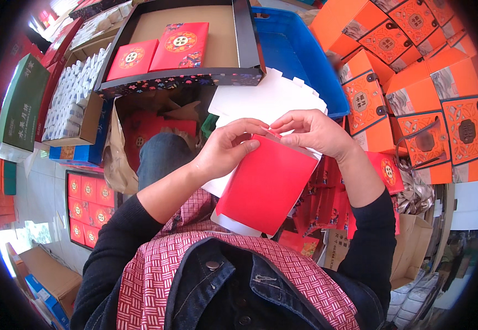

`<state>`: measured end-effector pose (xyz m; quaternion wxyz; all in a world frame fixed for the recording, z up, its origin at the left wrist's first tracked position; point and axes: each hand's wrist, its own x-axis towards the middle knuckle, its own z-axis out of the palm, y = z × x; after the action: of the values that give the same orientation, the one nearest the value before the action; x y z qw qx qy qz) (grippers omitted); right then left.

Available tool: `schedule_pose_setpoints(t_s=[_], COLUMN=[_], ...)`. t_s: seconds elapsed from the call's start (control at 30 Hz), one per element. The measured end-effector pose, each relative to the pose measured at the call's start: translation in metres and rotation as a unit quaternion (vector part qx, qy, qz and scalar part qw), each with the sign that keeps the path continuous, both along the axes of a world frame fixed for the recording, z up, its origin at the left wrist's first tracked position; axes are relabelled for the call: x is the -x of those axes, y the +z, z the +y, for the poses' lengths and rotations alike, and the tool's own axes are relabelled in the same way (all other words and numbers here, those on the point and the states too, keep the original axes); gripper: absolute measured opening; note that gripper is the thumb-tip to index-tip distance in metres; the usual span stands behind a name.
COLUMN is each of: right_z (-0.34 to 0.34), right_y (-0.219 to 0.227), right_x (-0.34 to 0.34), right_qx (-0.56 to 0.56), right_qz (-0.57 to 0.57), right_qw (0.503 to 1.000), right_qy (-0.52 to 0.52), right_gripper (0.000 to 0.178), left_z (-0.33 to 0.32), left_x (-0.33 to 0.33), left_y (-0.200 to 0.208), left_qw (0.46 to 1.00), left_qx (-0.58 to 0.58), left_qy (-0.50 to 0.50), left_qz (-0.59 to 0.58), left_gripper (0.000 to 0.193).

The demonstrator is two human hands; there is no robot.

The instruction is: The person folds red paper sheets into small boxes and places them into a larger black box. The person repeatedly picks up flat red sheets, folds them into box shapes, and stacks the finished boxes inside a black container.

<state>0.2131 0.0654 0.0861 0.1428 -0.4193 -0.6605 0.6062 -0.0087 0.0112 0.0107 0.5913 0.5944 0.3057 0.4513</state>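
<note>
A red carton (266, 187), plain on the side facing me, lies tilted over my lap with white edges showing at its lower end. My left hand (225, 148) pinches its far left edge between thumb and fingers. At the same far edge my right hand (316, 132) has thumb and fingers closed on the top flap, the fingertips of both hands almost meeting. White cardboard blanks (242, 99) are spread beneath and beyond the carton. What lies between the fingertips is partly hidden.
Beyond my hands, a black-rimmed tray (184, 77) holds two red gift boxes (179, 47). A blue plastic crate (288, 49) stands beside it. Orange boxes (426, 99) are stacked at right. Small white packets (74, 99) fill a carton at left, near a green box (22, 104).
</note>
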Motion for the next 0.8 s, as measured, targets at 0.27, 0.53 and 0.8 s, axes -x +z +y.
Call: schedule_pose_setpoints(t_s=[0.27,0.53,0.8], right_z=[-0.012,-0.027,-0.019], right_y=[-0.016,-0.013,-0.004], right_x=[0.000,0.011,-0.028], right_qx=[-0.127,-0.314,-0.139], right_qz=[-0.033,-0.086,-0.047], right_qw=[0.990,0.946,0.989], right_qy=[-0.046,0.008,-0.025], right_gripper=[0.029,0.025,0.031], left_z=[0.000,-0.002,-0.002], left_x=[-0.003,-0.006,-0.006], left_y=[-0.001,-0.007,-0.010], left_qw=[0.999,0.998,0.999], left_qx=[-0.012,-0.037,-0.020], left_qy=[0.010,0.014,0.017], left_qz=[-0.040,-0.053,-0.024], left_gripper=[0.044,0.034,0.020])
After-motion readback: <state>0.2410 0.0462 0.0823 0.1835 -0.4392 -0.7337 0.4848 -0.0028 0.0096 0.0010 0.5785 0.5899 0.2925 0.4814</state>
